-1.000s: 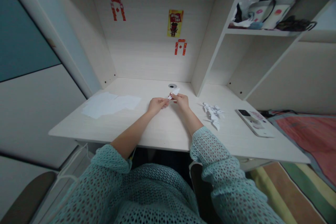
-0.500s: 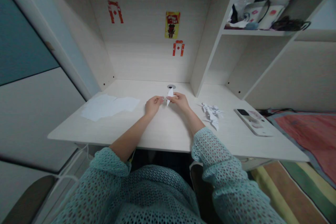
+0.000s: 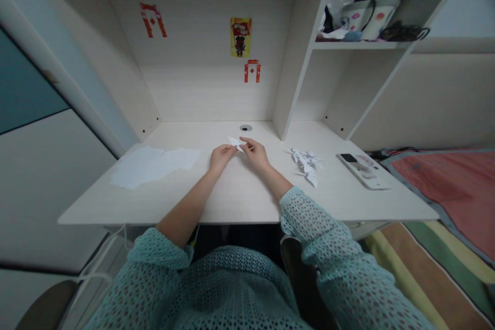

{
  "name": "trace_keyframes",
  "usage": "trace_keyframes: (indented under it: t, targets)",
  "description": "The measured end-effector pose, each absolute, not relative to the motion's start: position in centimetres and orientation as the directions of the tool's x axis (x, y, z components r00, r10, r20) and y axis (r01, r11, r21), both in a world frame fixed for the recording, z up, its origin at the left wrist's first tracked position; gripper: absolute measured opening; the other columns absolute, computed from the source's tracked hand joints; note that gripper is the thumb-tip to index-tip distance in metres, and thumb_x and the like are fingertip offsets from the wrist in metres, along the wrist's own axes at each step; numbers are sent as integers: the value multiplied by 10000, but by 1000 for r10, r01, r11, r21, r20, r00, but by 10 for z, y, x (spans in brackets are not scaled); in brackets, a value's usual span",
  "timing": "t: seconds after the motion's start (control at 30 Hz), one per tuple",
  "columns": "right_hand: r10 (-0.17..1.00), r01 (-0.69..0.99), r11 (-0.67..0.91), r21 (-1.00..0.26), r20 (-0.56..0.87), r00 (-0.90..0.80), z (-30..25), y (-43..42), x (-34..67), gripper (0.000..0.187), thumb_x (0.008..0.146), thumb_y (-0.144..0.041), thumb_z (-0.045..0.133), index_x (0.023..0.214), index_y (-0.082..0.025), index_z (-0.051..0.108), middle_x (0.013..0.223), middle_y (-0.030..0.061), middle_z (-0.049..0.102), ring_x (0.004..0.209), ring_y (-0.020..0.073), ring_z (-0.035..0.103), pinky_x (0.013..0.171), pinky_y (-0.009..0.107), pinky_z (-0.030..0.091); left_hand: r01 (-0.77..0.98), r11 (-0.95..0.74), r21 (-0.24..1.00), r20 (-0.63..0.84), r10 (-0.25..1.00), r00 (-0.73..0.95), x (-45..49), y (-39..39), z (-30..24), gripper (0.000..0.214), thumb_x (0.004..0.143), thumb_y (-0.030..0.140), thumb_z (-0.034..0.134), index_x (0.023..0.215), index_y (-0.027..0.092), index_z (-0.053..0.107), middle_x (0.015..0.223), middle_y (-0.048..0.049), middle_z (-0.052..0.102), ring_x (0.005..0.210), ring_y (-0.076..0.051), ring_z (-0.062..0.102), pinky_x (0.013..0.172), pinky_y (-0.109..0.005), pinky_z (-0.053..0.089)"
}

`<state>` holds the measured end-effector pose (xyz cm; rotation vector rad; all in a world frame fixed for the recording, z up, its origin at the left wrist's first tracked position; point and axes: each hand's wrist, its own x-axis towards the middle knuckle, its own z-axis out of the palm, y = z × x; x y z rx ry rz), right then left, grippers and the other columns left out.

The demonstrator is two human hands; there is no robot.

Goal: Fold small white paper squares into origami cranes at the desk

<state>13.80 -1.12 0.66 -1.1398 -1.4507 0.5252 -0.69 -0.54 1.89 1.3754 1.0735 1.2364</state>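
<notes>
Between both hands, over the middle of the white desk, is a small folded piece of white paper (image 3: 234,141), pointed at its upper left end. My left hand (image 3: 222,158) pinches it from the left with thumb and fingertips. From the right, my right hand (image 3: 255,153) grips it between thumb and fingers, its index finger stretched over the paper. The fingers cover the paper's lower part. To the right lies a heap of folded white paper pieces (image 3: 307,164) with pointed ends. Flat white paper sheets (image 3: 149,165) are spread on the left.
A phone (image 3: 362,171) lies at the desk's right side. Behind my hands is a round cable hole (image 3: 246,128) in the desk (image 3: 240,201). Cups (image 3: 379,18) with scissors and pens stand on the shelf at upper right. A striped cloth (image 3: 429,263) is beyond the right edge.
The folded paper has turned from nearly upright to slanting up to the left. My left hand now grips it too, where before it was just apart. The whole view has shifted slightly.
</notes>
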Motion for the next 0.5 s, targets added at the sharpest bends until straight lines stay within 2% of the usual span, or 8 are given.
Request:
trace_keyframes:
  t: [0.07,0.13,0.27,0.5]
  targets:
    - [851,367,394,-842,486,200,6,-11,139,272,758,-384,563,923,-224,708,787,18,696,623,133,550,611,248,417,-21,-163,986,164,978,128,-6,-6,18,283,648,418,686,768,163,662,825,-91,698,774,-184,645,678,-271,469]
    - [843,386,382,-840,488,227,5,-11,140,247,765,-392,560,860,-231,721,816,22,708,643,146,568,620,257,425,-42,-178,983,183,967,175,-6,-6,17,290,649,396,687,833,173,665,872,-86,698,777,-175,646,674,-263,469]
    - [826,497,384,-779,530,193,6,-13,140,227,792,-364,554,879,-237,721,823,24,703,657,147,575,639,261,433,-64,-165,984,173,972,161,-5,-3,13,316,635,366,695,871,158,663,851,-87,699,764,-176,648,681,-272,479]
    - [758,741,374,-558,644,102,10,-21,135,209,833,-293,528,918,-239,712,837,32,683,820,174,576,753,284,426,-98,-138,986,149,982,114,-2,1,6,292,629,348,698,825,137,651,765,-79,693,726,-174,650,712,-289,489]
